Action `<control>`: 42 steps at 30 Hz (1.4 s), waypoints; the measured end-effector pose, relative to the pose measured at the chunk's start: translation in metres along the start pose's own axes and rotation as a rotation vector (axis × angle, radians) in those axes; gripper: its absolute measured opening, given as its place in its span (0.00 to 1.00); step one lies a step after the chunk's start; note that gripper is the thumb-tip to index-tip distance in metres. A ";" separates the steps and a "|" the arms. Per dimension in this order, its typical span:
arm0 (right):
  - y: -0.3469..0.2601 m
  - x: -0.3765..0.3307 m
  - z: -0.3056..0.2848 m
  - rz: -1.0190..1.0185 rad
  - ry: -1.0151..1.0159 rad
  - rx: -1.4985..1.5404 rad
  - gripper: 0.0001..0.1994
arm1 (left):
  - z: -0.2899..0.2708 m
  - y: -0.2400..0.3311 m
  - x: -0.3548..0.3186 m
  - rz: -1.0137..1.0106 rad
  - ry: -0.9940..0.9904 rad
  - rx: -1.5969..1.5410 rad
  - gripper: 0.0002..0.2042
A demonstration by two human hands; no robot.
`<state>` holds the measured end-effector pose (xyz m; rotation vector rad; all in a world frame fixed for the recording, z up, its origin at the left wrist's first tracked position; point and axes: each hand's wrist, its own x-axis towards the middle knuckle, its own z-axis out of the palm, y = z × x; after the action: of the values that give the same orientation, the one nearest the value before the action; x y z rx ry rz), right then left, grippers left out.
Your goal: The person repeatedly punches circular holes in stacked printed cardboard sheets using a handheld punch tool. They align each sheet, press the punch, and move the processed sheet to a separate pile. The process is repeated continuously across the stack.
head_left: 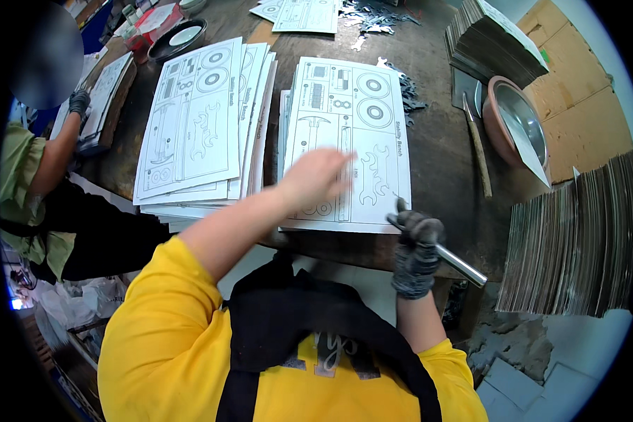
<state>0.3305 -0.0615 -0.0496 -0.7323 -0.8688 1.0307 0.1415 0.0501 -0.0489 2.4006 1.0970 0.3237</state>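
A white printed sheet (380, 77) with line drawings of wrenches, a hammer and round shapes lies on a stack in front of me. My left hand (316, 176) is bare and hovers over or touches the sheet's middle; motion smears its fingers. At the sheet's lower right corner, my right hand (416, 243), in a dark grey glove, is closed around a silvery metal rod (463, 266). The rod's far end is hard to make out near my fingertips. To the left stands another pile of similar printed sheets (190, 126), unevenly stacked.
Dark flat metal pieces (409, 95) lie scattered beyond the sheet. On the right are a wooden-handled tool (478, 151), a pinkish bowl (498, 116) and tall stacks of boards (577, 239). A black bowl (163, 50) sits far left. A co-worker's gloved hand (79, 102) rests by another stack.
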 end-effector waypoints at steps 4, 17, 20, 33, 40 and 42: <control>-0.020 0.006 -0.025 -0.077 0.105 0.019 0.18 | 0.031 0.028 -0.050 0.413 0.144 0.335 0.24; -0.012 0.035 -0.024 -0.015 0.232 0.044 0.11 | -0.103 -0.022 -0.116 -0.060 0.754 0.545 0.20; 0.024 0.046 -0.014 0.013 0.150 0.100 0.10 | -0.102 -0.071 -0.166 -0.218 0.556 0.563 0.20; 0.052 0.076 0.017 0.080 -0.368 -0.291 0.16 | -0.029 -0.051 0.037 0.049 0.314 0.165 0.21; 0.104 0.135 0.035 -0.061 -0.209 0.050 0.20 | 0.026 -0.082 0.078 -0.116 0.383 0.296 0.21; 0.115 0.143 0.033 -0.037 -0.173 0.019 0.20 | 0.024 -0.082 0.078 -0.110 0.381 0.299 0.21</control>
<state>0.2907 0.1150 -0.0940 -0.6147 -1.0168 1.0791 0.1487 0.1475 -0.1103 2.5884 1.5346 0.6389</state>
